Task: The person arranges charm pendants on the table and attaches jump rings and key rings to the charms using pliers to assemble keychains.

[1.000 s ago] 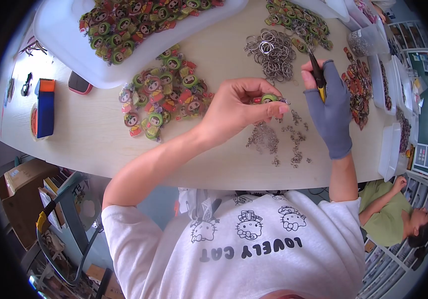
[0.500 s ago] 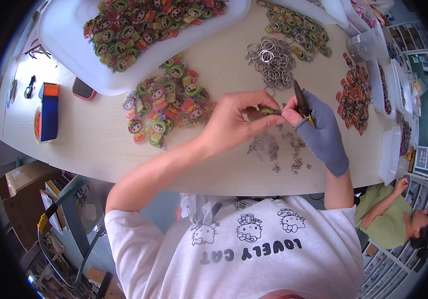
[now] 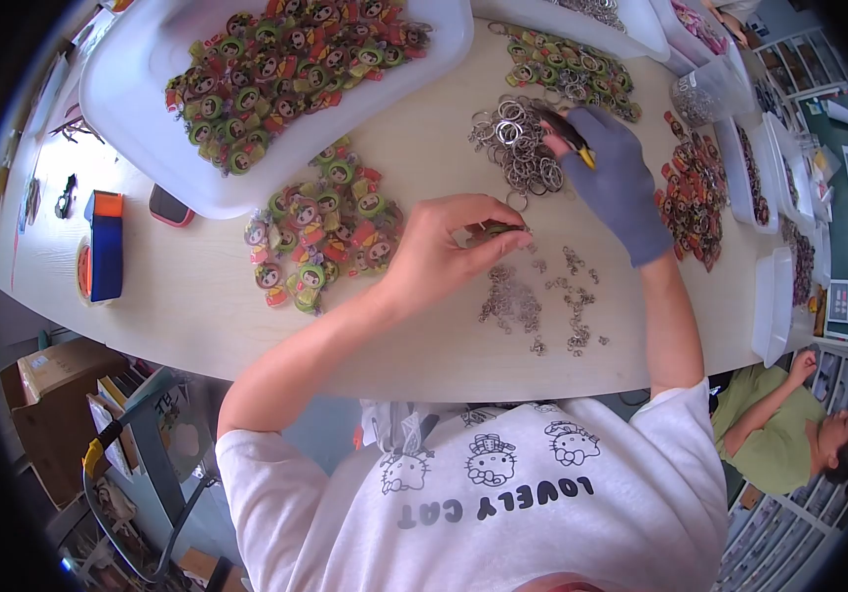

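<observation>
My left hand [image 3: 434,247] is closed over the table, pinching a small charm [image 3: 489,232] between thumb and fingers; most of it is hidden. My right hand [image 3: 614,173], in a grey glove with bare fingertips, grips dark pliers [image 3: 568,134] with a yellow end showing. Its fingertips are at the right side of a heap of silver split rings [image 3: 523,168]; whether they pinch a ring I cannot tell. Small metal jump rings [image 3: 513,304] lie scattered below the hands. Left of my left hand is a pile of green and red character charms [image 3: 317,237].
A white tray [image 3: 456,59] full of charms stands at upper left. Green charms with rings [image 3: 582,69] and red ones [image 3: 695,197] lie at the back and right. Bins [image 3: 771,296] line the right edge. A blue tape dispenser [image 3: 106,247] sits left; a person [image 3: 784,424] is at right.
My right hand, with the pliers, has moved away from the charm and up to the split ring heap. My left hand keeps the charm and has shifted slightly left. The whole view has tilted a little.
</observation>
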Motion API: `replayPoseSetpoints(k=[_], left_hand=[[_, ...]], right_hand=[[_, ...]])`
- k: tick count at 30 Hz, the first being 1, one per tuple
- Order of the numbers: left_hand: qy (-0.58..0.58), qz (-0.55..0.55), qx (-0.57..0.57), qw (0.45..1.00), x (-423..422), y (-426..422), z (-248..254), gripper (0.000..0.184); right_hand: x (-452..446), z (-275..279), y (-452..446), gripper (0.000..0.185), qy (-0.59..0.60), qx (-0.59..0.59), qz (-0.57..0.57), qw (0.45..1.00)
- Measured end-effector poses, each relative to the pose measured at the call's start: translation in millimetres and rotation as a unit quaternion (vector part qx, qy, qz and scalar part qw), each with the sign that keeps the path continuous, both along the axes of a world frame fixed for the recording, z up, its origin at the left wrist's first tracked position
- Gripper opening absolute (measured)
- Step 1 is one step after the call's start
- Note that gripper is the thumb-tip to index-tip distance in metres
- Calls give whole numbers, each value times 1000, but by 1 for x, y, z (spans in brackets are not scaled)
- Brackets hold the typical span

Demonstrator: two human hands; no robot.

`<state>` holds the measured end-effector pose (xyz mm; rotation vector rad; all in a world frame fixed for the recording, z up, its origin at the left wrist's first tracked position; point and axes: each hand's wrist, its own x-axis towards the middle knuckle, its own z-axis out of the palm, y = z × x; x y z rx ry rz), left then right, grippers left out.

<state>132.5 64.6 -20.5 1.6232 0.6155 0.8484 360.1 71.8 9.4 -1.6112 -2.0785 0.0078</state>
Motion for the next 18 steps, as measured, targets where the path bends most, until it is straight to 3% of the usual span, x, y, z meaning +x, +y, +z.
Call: replayPoseSetpoints(k=[5, 11, 14, 18], left_hand=[[-5, 27, 14, 1000, -2, 3, -3, 12], [0, 33, 30, 999, -3, 5, -3, 12], [-17, 40, 71, 997, -3, 5, -4, 12], [-20, 55, 102, 993, -2, 4, -4, 13]], right_hand=[[1, -19, 17, 26, -84, 60, 27, 994], [0, -7, 8, 24, -62, -58, -51, 995], [-7, 11, -2, 20, 124, -117, -55, 984], [-13, 22, -17, 17, 355, -181, 3, 917]])
